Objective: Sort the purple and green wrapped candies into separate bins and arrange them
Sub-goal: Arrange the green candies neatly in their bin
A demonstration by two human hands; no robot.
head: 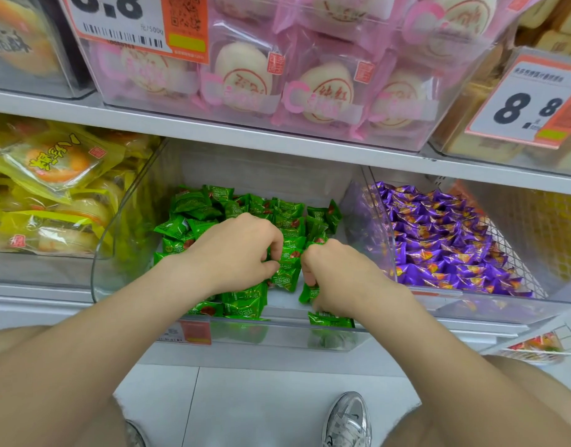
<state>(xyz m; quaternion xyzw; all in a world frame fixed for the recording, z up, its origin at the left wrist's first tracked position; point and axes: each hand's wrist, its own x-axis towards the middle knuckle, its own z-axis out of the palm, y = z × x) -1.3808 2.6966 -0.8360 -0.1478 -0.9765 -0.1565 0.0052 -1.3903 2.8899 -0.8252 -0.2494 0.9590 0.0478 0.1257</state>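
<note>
Green candies [287, 221]: lying in the middle clear bin [123, 221] on the lower shelf, partly in rows at the back and loose toward the front. No purple piece is visible among them.

Purple candies [438, 240]: in the next bin [379, 221] to the right, packed in overlapping rows. No green piece is visible there. Sorting appears complete, and arranging the green stock looks to be the step in hand.

Left hand [239, 250]: lowered into the middle bin, fingers curled down, grasping green candies at the centre of the pile.

Right hand [338, 279]: just beside the left, fingers curled, pinching a green candy near the front of the bin.

Handling assessment: each piece is small and likely very light. The glossy film wrappers will probably be slippery and crinkle under pressure, and the crimped ends are soft. A hold across the padded body, between thumb and fingertips, should be more secure than one by the end flaps. Several can likely be gathered and pushed together. Loose pieces near the front rim could slide out.

Surroundings: yellow packs [52, 175] fill the bin to the left. Pink-wrapped cakes [277, 85] sit on the shelf above, beside a price tag [529, 104]. A shoe [348, 417] shows on the floor.
</note>
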